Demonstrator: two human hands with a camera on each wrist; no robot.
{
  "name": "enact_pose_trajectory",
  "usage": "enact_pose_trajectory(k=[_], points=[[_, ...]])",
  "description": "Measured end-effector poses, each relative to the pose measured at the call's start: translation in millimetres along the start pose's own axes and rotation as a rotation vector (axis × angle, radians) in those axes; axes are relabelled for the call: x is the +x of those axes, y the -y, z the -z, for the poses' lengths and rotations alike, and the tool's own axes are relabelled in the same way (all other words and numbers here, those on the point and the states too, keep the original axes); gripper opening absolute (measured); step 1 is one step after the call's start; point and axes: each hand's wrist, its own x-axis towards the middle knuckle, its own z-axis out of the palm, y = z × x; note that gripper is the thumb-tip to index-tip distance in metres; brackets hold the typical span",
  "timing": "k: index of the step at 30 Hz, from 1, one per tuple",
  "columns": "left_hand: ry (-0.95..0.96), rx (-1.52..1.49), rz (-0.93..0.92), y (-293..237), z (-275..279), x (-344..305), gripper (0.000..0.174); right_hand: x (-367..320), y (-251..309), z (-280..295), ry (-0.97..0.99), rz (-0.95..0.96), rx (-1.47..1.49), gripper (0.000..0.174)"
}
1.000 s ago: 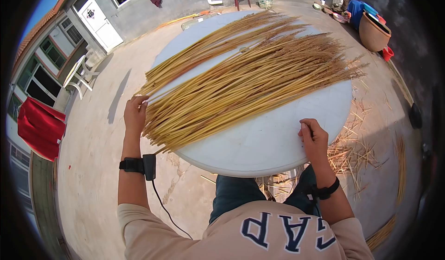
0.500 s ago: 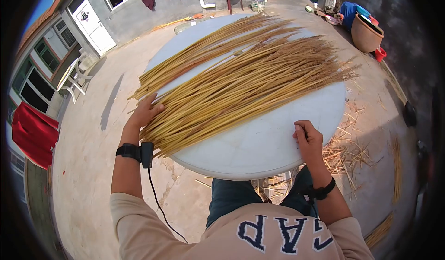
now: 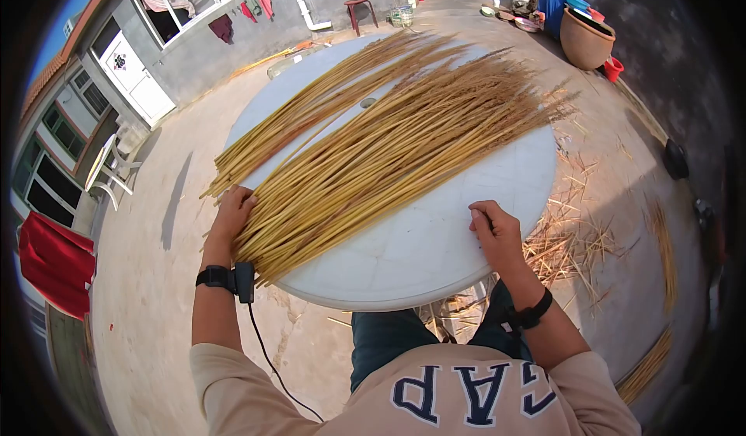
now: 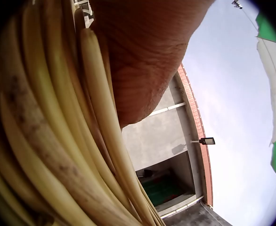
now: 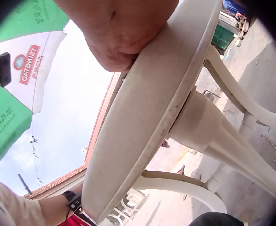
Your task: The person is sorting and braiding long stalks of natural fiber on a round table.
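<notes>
Two bundles of dry, yellow broomcorn-like stalks [image 3: 350, 179] with brushy brown heads lie across a round white table [image 3: 435, 253]. The larger one is nearer the body; the thinner bundle [image 3: 311, 98] lies behind it. At the cut ends, my left hand [image 3: 231, 217] touches the upper side of the larger bundle, its thumb over the stalks. In the left wrist view the heel of the palm is right beside several thick stalks [image 4: 67, 127]; the fingers are hidden, so I cannot tell whether they grip. My right hand [image 3: 500, 234] rests curled at the table's right front, with nothing visible in it.
Broken stalk pieces [image 3: 571, 245] litter the concrete right of the table. Longer stalks [image 3: 662, 257] lie farther right. A large clay pot [image 3: 587, 40] and a red bucket [image 3: 612, 69] stand at the back right, and a white chair [image 3: 111, 170] at the left.
My left hand lifts off the far side of the stalk ends, spreads over the larger bundle, then draws in against its upper edge. The right hand stays curled by the table's edge.
</notes>
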Motion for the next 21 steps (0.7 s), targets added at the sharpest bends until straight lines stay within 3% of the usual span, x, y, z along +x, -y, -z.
enact_pose_trajectory(k=[3, 6, 13, 15, 21], points=[[-0.007, -0.153, 0.062, -7.3, -1.5, -0.8, 0.019, -0.4, -0.8, -0.8, -0.003, 0.020, -0.003, 0.011], [-0.053, -0.144, -0.034, -13.2, -1.3, -2.3, 0.019, 0.2, -1.5, -0.7, -0.006, 0.033, -0.013, 0.011], [-0.088, -0.365, 0.004, -11.7, -3.9, -8.6, 0.022, 0.0, 4.0, 1.7, -0.011, 0.014, -0.042, 0.010], [-0.088, -0.459, -0.101, -12.6, -0.4, -11.0, 0.024, -0.2, 2.2, 1.1, -0.006, 0.017, -0.037, 0.010], [-0.090, -0.435, -0.095, -24.3, 14.7, -21.2, 0.025, -0.2, 3.3, 1.4, 0.008, 0.002, -0.019, 0.010]])
